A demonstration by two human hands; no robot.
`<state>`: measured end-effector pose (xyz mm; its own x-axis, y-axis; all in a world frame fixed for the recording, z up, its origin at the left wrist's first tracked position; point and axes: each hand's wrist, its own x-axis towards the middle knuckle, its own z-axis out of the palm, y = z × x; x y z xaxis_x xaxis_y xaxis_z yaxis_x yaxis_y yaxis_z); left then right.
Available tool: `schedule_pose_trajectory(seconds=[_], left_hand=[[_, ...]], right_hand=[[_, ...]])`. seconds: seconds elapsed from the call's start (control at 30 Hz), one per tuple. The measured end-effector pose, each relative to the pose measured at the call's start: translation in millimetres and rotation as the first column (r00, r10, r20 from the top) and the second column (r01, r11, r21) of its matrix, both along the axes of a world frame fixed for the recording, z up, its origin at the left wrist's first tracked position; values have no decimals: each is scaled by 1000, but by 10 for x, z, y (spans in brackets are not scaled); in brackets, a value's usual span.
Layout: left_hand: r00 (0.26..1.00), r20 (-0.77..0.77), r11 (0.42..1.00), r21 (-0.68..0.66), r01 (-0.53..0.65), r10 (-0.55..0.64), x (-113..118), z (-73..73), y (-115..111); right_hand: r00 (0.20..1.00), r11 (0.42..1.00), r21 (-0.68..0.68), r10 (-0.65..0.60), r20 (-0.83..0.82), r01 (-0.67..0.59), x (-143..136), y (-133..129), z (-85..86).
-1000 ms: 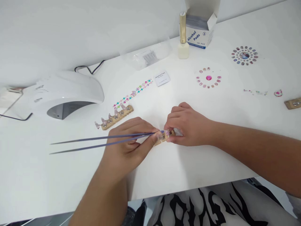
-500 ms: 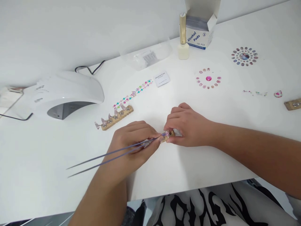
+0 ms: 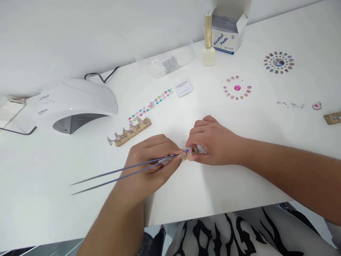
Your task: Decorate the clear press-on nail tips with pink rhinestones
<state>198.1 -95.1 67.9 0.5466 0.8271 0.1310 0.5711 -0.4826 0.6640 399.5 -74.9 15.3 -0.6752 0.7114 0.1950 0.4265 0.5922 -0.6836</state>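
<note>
Long purple tweezers (image 3: 121,173) are pinched in my left hand (image 3: 157,160), with their two thin tips apart and pointing to the lower left. Under my fingers lies a small wooden nail stand (image 3: 185,157), partly hidden, with clear tips on it and a pink-purple decorated piece (image 3: 190,151) near its right end. My right hand (image 3: 207,142) grips the right end of this stand between thumb and fingers. Further left, another wooden stand (image 3: 134,134) bears several clear pinkish nail tips.
A white lamp (image 3: 82,97) stands left. Flower stickers (image 3: 151,105), an alcohol pad packet (image 3: 183,88), a bottle (image 3: 208,57) and an alcohol pads box (image 3: 227,42) lie or stand behind. Gem stickers (image 3: 237,88) and a third stand (image 3: 333,118) are at right.
The tweezers' far tips have swung slightly up and left. Both hands keep their hold at the stand, and the view has shifted a little.
</note>
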Motion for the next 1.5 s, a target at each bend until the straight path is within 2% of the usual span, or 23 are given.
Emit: schedule_pose_trajectory(seconds=[0.37, 0.6, 0.87, 1.07, 1.23, 1.5], left_hand=[[998, -28, 998, -4, 60, -61, -3, 27, -2], [999, 37, 999, 29, 30, -31, 7, 21, -9], [998, -7, 998, 4, 55, -55, 2, 10, -2], [999, -23, 999, -24, 31, -32, 9, 35, 0], [998, 53, 1000, -12, 18, -17, 13, 18, -3], [997, 32, 998, 2, 64, -64, 6, -20, 6]], right_hand=[[1000, 1000, 6, 0, -1, 0, 1, -1, -5], [1000, 1000, 3, 0, -2, 0, 2, 3, -6], [1000, 1000, 10, 1, -5, -1, 1, -2, -3], [1000, 1000, 16, -1, -12, 1, 4, -4, -12], [1000, 1000, 4, -1, -2, 2, 0, -2, -12], [1000, 1000, -8, 7, 2, -7, 2, 8, 8]])
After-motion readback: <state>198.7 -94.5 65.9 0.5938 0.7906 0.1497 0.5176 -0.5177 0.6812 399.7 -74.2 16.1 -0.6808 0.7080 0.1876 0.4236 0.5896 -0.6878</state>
